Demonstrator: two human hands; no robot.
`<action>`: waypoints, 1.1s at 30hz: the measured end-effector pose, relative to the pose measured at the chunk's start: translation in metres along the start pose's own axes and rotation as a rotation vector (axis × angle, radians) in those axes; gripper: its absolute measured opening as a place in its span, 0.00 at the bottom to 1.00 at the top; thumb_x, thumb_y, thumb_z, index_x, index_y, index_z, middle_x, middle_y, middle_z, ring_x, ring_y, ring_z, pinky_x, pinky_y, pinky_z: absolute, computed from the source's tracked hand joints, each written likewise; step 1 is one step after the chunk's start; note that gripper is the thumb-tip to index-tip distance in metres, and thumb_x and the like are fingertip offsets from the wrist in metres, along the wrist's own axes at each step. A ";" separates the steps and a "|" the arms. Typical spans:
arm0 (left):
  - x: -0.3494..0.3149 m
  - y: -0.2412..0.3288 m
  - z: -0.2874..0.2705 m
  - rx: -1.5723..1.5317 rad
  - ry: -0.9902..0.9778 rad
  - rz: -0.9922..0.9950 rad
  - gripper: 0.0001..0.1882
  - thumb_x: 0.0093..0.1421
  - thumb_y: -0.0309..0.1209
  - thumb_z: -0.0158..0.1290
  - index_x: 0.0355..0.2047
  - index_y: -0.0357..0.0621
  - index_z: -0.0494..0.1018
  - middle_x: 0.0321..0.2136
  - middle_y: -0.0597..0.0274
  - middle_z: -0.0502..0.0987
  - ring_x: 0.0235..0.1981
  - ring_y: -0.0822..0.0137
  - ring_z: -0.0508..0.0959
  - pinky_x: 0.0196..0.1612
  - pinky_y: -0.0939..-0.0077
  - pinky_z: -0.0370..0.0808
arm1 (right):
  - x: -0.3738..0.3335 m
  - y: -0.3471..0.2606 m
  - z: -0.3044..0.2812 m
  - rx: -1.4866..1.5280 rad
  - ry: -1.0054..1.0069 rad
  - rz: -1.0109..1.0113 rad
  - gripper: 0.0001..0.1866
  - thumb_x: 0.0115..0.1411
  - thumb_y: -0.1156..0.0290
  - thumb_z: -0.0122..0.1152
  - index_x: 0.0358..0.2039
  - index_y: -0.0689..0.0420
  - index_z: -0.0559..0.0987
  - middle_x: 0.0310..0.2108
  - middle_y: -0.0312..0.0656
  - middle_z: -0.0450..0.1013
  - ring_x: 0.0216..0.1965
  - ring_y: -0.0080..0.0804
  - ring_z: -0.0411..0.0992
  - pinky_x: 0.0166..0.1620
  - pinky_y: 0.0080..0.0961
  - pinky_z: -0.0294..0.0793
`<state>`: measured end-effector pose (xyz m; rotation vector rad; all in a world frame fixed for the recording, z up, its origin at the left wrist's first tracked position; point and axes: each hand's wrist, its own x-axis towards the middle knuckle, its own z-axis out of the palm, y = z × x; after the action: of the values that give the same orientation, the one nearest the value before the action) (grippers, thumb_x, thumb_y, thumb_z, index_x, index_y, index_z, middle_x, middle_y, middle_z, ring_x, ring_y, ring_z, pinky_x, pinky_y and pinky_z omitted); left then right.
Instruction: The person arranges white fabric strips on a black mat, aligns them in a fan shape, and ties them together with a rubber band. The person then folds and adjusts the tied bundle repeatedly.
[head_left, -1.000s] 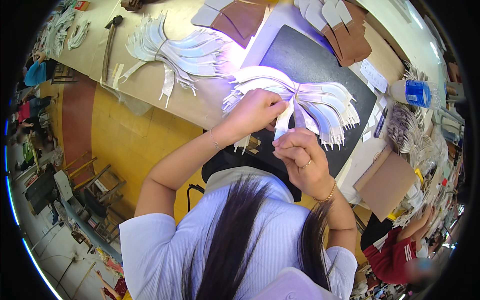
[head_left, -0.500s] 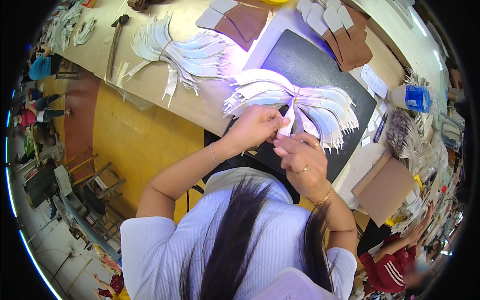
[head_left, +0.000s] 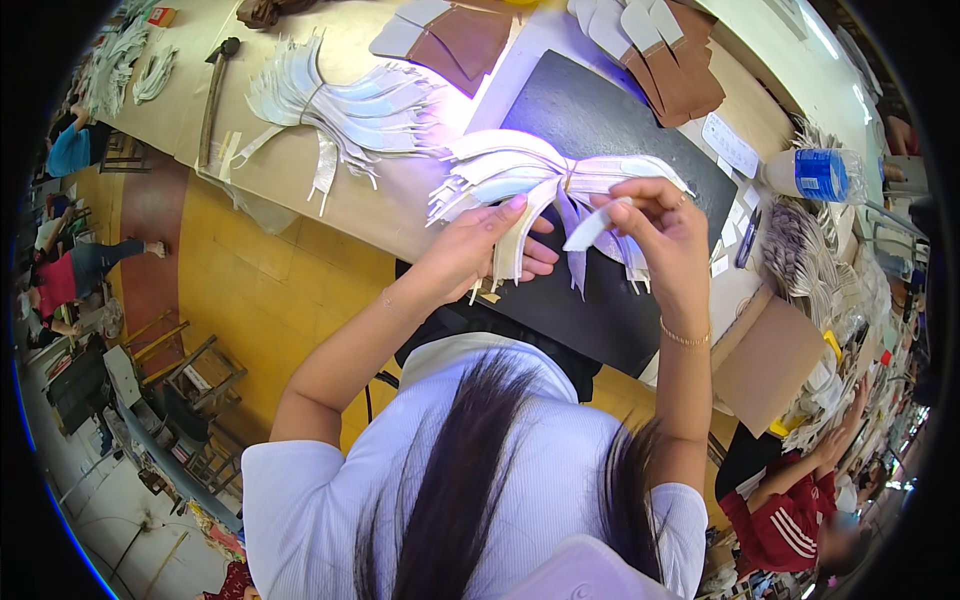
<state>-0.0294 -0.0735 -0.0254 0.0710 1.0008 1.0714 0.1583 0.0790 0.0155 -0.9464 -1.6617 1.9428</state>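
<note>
A bundle of pale strips (head_left: 505, 150), tied at its middle, lies fanned out on a dark board (head_left: 590, 105) in front of me. My left hand (head_left: 475, 250) is closed around the near strips on the bundle's left side, thumb on top and fingers behind them. Between the thumb and fingers of my right hand (head_left: 665, 225) is a small white strip (head_left: 592, 230), held above the bundle's near side. Pale purple strip ends (head_left: 577, 262) hang down between my hands.
Another tied bundle (head_left: 365, 105) and a hammer (head_left: 215, 100) lie on the left of the table. Brown-and-white pieces (head_left: 670, 70) are at the back. To the right are a bottle (head_left: 815, 175), a pen (head_left: 748, 238) and a cardboard piece (head_left: 770, 360). Someone in red (head_left: 785, 510) sits beyond.
My hands, close together at the bundle's middle before, have moved apart. The right has risen to the right with the small white strip; the left has shifted left along the strips.
</note>
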 end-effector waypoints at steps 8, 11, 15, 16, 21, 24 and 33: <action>-0.020 0.008 -0.011 0.254 0.105 0.139 0.23 0.65 0.31 0.60 0.57 0.34 0.70 0.45 0.48 0.82 0.41 0.63 0.85 0.43 0.73 0.83 | 0.036 0.000 0.018 -0.044 -0.081 0.136 0.09 0.63 0.71 0.67 0.40 0.63 0.81 0.30 0.38 0.80 0.32 0.22 0.81 0.31 0.14 0.75; -0.022 0.014 -0.017 0.315 0.101 0.127 0.23 0.65 0.31 0.61 0.56 0.33 0.71 0.45 0.50 0.83 0.40 0.64 0.85 0.41 0.75 0.83 | 0.038 0.003 0.027 -0.045 -0.102 0.185 0.09 0.64 0.70 0.67 0.40 0.63 0.80 0.29 0.37 0.80 0.30 0.21 0.82 0.27 0.12 0.73; -0.026 0.022 -0.022 0.337 0.083 0.095 0.23 0.64 0.31 0.62 0.56 0.33 0.72 0.44 0.53 0.83 0.39 0.66 0.85 0.39 0.77 0.83 | 0.032 0.006 0.039 -0.045 -0.099 0.247 0.10 0.63 0.69 0.68 0.39 0.62 0.80 0.27 0.37 0.80 0.25 0.20 0.80 0.24 0.11 0.70; -0.026 0.023 -0.023 0.326 0.079 0.090 0.23 0.64 0.31 0.62 0.56 0.33 0.72 0.44 0.53 0.83 0.39 0.66 0.85 0.39 0.77 0.83 | 0.030 0.007 0.042 -0.051 -0.100 0.250 0.10 0.63 0.69 0.68 0.39 0.62 0.80 0.27 0.37 0.80 0.24 0.20 0.80 0.23 0.11 0.70; -0.028 0.027 -0.021 0.313 0.082 0.059 0.21 0.64 0.31 0.62 0.54 0.34 0.73 0.43 0.55 0.83 0.38 0.66 0.85 0.38 0.77 0.83 | 0.030 0.013 0.048 -0.042 -0.103 0.266 0.10 0.63 0.69 0.69 0.39 0.62 0.80 0.25 0.36 0.79 0.20 0.19 0.77 0.20 0.11 0.67; -0.027 0.028 -0.022 0.331 0.077 0.046 0.23 0.63 0.32 0.62 0.55 0.35 0.72 0.43 0.55 0.84 0.38 0.65 0.86 0.38 0.77 0.84 | 0.031 0.014 0.051 -0.050 -0.104 0.261 0.10 0.63 0.69 0.69 0.39 0.62 0.79 0.25 0.36 0.79 0.19 0.18 0.76 0.19 0.11 0.66; -0.027 0.027 -0.026 0.366 0.082 0.035 0.24 0.63 0.32 0.63 0.56 0.37 0.72 0.42 0.56 0.84 0.37 0.66 0.86 0.38 0.78 0.83 | 0.034 0.015 0.055 -0.061 -0.088 0.274 0.09 0.62 0.71 0.69 0.37 0.62 0.80 0.27 0.37 0.80 0.17 0.16 0.74 0.18 0.10 0.64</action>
<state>-0.0694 -0.0898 -0.0100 0.3458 1.2648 0.9181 0.0974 0.0618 -0.0041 -1.1806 -1.7246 2.1476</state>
